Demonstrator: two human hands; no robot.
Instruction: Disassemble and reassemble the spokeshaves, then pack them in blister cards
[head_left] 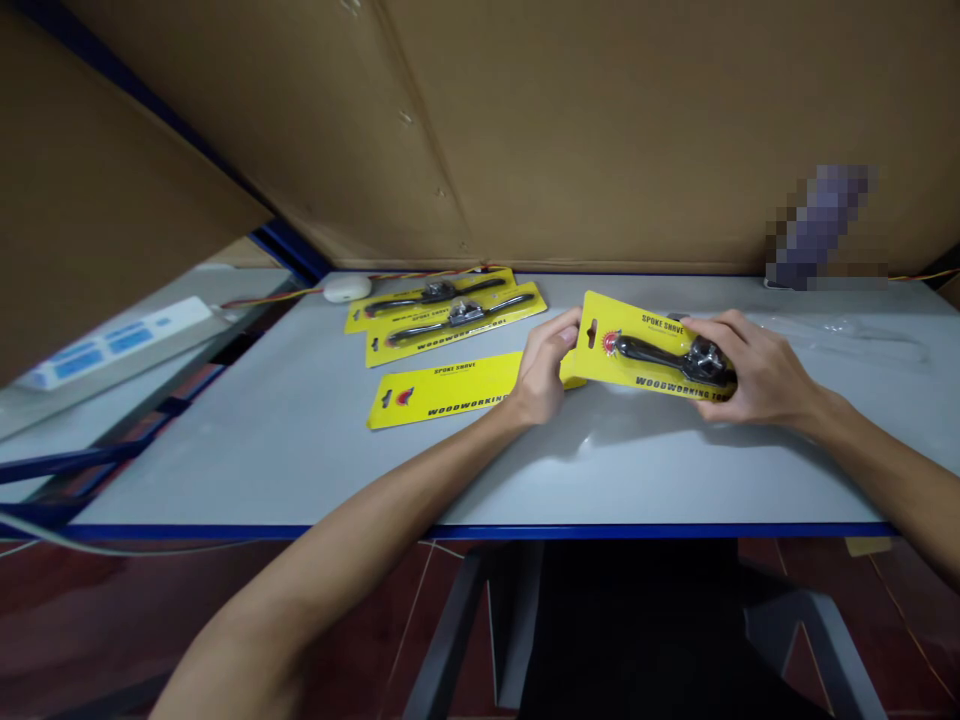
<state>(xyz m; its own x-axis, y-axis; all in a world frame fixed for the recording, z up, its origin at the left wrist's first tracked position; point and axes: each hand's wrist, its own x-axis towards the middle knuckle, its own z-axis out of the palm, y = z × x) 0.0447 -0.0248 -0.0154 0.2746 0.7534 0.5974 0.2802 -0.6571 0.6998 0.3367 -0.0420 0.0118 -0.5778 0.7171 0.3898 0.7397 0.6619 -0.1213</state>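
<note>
Both your hands are on one yellow spoke shave card, held just above the tabletop, right of centre. Your left hand pinches the card's left end, thumb on top near the hang hole. Your right hand wraps the right end, fingers curled over the black spoke shave lying on the card; its left handle shows, its right handle is hidden under your palm.

Just left of your left hand lies an empty yellow backing card, flat on the tabletop, its right end under the held card & your wrist. Further back, 2 packed spoke shave cards lie side by side, overlapping, w/ tools on them. A white round object sits at their back-left, next to a red/yellow wire. A white power strip rests on the adjoining surface at far left. Clear plastic lies on the tabletop right of your right hand. Cardboard panels wall the back.
</note>
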